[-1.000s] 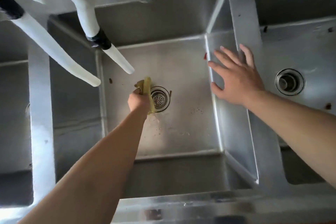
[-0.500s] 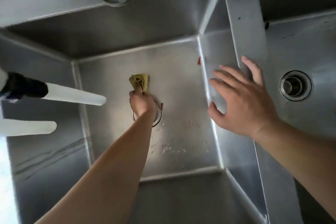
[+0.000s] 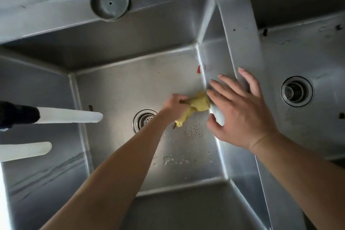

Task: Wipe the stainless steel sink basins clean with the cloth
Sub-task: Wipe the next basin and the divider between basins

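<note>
- Drain at nine o'clock of my cloth; two white hoses farther left.
- Cloth's long axis runs seven to one o'clock.
- My left hand clenches it; right hand spread, grasping nothing.

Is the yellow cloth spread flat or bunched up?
Bunched up: the left hand grips the cloth as a crumpled wad on the basin floor.
</note>
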`<action>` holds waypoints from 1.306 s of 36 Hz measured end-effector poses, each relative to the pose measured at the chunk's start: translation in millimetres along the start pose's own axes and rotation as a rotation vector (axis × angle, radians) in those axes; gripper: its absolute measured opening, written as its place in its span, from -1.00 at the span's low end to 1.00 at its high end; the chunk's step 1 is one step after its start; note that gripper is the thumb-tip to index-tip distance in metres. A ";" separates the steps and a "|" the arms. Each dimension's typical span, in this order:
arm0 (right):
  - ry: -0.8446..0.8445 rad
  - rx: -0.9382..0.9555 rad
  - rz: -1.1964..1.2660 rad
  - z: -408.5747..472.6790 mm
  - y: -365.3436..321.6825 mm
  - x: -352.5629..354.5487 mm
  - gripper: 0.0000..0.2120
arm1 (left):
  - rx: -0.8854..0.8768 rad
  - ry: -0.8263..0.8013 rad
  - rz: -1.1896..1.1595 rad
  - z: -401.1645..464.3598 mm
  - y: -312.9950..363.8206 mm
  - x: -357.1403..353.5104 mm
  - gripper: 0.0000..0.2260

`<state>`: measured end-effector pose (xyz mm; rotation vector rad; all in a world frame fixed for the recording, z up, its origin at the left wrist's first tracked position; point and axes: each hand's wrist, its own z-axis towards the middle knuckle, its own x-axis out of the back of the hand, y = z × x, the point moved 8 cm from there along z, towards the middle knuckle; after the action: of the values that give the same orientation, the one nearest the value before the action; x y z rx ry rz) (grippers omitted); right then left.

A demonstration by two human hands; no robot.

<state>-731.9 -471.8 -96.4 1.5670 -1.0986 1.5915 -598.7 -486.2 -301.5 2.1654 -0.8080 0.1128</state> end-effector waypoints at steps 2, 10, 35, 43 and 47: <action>-0.019 0.000 -0.008 0.0 -0.3 -0.5 -0.53 | -0.036 0.266 -0.104 -2.9 0.1 41.3 -0.61; -0.058 -0.004 0.013 0.7 -3.0 2.3 -0.46 | 0.357 1.054 -0.373 -17.5 -81.8 175.1 -0.58; -0.032 -0.001 0.041 -1.0 -1.7 2.9 -0.46 | 0.013 0.471 0.289 63.9 9.7 52.5 -0.44; -0.074 -0.014 0.012 -0.2 -1.4 -0.2 -0.46 | -0.084 0.194 0.421 41.7 5.0 5.1 -0.40; -0.068 -0.021 0.004 0.0 -2.3 1.3 -0.48 | -0.121 0.077 0.461 13.4 -10.7 -12.7 -0.50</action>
<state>-730.0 -470.9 -94.9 1.6171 -1.1518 1.5347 -605.0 -484.3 -321.9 1.8177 -1.2236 0.3692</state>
